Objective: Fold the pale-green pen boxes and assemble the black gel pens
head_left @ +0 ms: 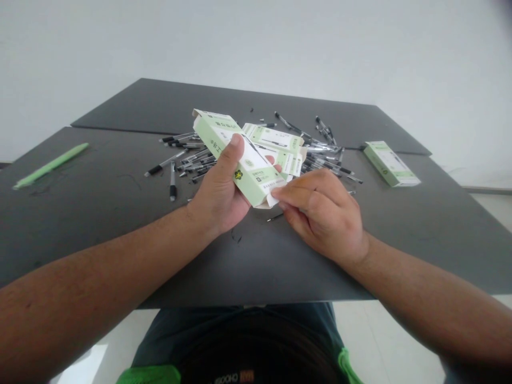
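Note:
A green and white pen box (pixel 242 160) is tilted in the air above the table, gripped by my left hand (pixel 224 197) with the thumb lying across its top face. At its near end, my right hand (pixel 326 210) pinches a white end flap between thumb and fingers. The far end of the box also has its flap standing out. Behind it, more green and white boxes (pixel 276 137) lie flat on a heap of clear, black-capped pens (pixel 200 157). Part of the heap is hidden by my hands and the held box.
The dark grey table (pixel 92 213) has a seam running across toward its back. To the right lies another pen box (pixel 392 164); far left is a long light green pen-shaped object (pixel 52 165). Loose pens (pixel 173 181) spread around the heap. A pale wall stands behind the table.

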{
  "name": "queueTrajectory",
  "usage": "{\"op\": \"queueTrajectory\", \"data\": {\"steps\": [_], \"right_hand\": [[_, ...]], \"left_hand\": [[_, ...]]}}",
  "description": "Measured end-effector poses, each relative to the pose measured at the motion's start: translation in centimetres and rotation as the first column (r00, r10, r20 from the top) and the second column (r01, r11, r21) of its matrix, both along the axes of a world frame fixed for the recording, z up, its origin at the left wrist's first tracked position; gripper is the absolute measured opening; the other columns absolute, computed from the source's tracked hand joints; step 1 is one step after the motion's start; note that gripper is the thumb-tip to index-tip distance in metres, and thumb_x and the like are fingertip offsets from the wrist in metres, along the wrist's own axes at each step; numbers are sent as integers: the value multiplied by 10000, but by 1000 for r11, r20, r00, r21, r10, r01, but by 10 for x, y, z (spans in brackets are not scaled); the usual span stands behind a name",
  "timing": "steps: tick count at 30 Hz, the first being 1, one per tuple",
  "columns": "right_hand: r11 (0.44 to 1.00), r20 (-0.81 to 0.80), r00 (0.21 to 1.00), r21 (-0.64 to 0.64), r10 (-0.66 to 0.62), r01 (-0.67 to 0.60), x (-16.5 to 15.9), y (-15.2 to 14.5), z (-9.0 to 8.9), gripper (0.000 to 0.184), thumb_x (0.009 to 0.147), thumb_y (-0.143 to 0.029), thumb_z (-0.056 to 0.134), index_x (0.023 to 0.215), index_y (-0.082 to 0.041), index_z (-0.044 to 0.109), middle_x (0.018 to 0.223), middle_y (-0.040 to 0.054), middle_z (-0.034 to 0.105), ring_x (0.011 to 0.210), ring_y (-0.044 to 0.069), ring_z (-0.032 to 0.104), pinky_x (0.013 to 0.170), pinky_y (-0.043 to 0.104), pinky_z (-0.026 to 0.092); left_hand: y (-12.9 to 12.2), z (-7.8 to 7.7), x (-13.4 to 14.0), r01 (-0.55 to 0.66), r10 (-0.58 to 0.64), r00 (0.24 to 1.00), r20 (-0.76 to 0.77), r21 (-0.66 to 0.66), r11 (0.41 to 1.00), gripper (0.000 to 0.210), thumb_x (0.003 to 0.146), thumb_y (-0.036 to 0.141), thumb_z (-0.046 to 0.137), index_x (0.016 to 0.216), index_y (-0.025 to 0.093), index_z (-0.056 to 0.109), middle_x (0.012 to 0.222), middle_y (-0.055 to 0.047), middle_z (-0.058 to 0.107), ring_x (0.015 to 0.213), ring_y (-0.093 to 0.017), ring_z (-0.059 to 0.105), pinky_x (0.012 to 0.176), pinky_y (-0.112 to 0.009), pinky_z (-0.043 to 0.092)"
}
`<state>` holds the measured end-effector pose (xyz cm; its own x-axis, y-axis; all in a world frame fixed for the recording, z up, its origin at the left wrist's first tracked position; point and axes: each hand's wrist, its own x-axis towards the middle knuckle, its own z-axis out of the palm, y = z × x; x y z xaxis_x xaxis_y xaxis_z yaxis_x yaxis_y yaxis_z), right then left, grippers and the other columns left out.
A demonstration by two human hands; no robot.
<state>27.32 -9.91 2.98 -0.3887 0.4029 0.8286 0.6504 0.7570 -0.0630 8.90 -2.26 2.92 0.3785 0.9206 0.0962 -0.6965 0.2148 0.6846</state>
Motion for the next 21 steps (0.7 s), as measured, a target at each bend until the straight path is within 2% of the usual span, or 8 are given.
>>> {"op": "queueTrajectory", "data": {"steps": [3, 7, 12, 16, 19, 21], "right_hand": [[999, -10, 999, 4, 42, -42, 0, -1, -3, 401, 1050, -77, 772, 1398, -277, 759, 1141, 48, 838, 1035, 230, 786, 894, 403, 673], [999, 5, 999, -29, 46, -46, 1, 0, -6, 363, 1068, -123, 783, 1387, -297, 782, 1145, 40, 831, 1051, 226, 781, 896, 393, 669], [998, 6, 998, -31, 62, -62, 2, 0, -6, 338, 1059, -119, 793, 1353, -287, 801, 1139, 39, 833, 1047, 234, 782, 883, 397, 662], [995, 2, 995, -26, 96, -96, 1, 1, -4, 322, 1036, -87, 809, 1319, -240, 792, 1146, 57, 842, 1053, 244, 786, 911, 420, 670], [994, -3, 994, 16, 105, -105, 0, 3, -2, 325, 1009, -33, 805, 1283, -207, 791, 1119, 69, 848, 1022, 247, 790, 890, 427, 668], [996, -10, 996, 37, 86, -86, -1, 3, -2, 349, 993, -9, 804, 1280, -208, 786, 1106, 67, 846, 1008, 246, 793, 880, 428, 668]], "left_hand": [[0, -1, 0, 11, -11, 1000, -11, 1, 1000, 733, 956, 571, 909, 1545, 240, 624, 1292, -149, 835, 1496, -454, 669, 1237, -598, 539], [0, -3, 0, 11, -11, 1000, -26, -14, 1000, 684, 970, 596, 885, 1532, 281, 655, 1349, -134, 825, 1517, -441, 655, 1227, -579, 565], [-3, 0, 0, 14, -14, 1000, -28, 4, 1000, 614, 978, 610, 875, 1428, 235, 691, 1419, -173, 789, 1550, -460, 613, 1241, -626, 546], [-5, 3, 0, 4, -5, 999, -41, -16, 1000, 563, 957, 638, 890, 1342, 267, 716, 1388, -143, 803, 1516, -453, 633, 1218, -615, 561], [-6, 5, 1, -19, 18, 999, -40, -18, 1000, 614, 959, 622, 893, 1414, 260, 695, 1329, -150, 813, 1476, -435, 665, 1189, -606, 588], [-7, 8, 2, -38, 34, 998, -51, -65, 997, 656, 972, 620, 875, 1482, 257, 683, 1273, -154, 819, 1450, -437, 683, 1169, -619, 600]]}}
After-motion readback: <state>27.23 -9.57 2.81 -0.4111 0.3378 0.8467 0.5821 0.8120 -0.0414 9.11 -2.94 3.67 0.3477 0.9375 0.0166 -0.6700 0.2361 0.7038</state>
